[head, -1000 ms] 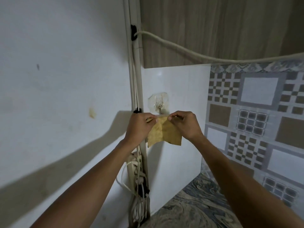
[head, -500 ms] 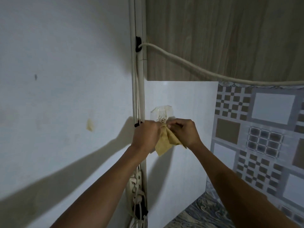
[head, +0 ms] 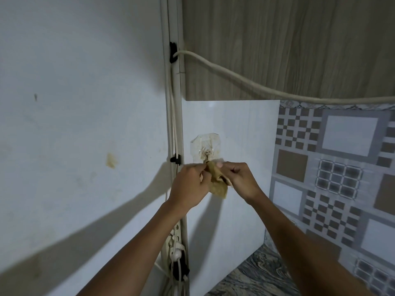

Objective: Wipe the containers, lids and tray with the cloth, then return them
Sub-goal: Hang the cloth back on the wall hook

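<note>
Two bare forearms, no sleeves, no watch or bands — the left hand (head: 189, 184) and right hand (head: 240, 181) ringless, nails short and unpainted.

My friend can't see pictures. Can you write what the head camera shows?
Two hands, left hand and right hand, hold a yellow cloth up at a clear stick-on hook on a white wall. A wooden cabinet and cable are above.

clear wall hook (head: 205, 150) on white panel; cable (head: 235, 76) crosses wooden cabinet (head: 288, 43); patterned tiles (head: 333, 167) at right.
</note>
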